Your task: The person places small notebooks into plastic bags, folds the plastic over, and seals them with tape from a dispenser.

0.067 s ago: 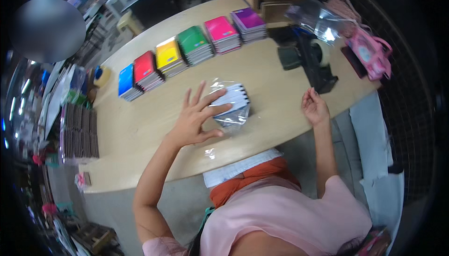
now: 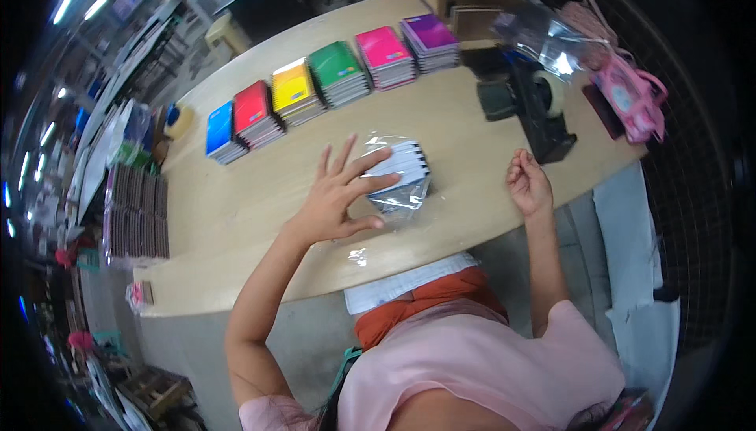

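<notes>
My left hand (image 2: 335, 199) lies with spread fingers over a small stack of spiral notebooks (image 2: 408, 165) in a clear plastic bag (image 2: 411, 197). Two of its fingertips touch the wrapped stack, whose top shows white with black binding along the right side. Over the table's right part, my right hand (image 2: 528, 183) is raised with thumb and fingers pinched together. Whatever it may hold is too small to make out. Just beyond that hand stands a black tape dispenser (image 2: 543, 120) with a roll of tape on it.
Stacks of spiral notebooks line the far side: blue (image 2: 224, 128), red (image 2: 253, 108), yellow (image 2: 294, 88), green (image 2: 337, 69), pink (image 2: 383, 51) and purple (image 2: 429, 35). Bundled brown stacks (image 2: 135, 214) stand at the left. A pink pouch (image 2: 630, 96) and clear plastic (image 2: 543, 41) lie at the right.
The whole view has shifted slightly. Both hands keep nearly the same pose, the left on the wrapped stack and the right pinched near the dispenser.
</notes>
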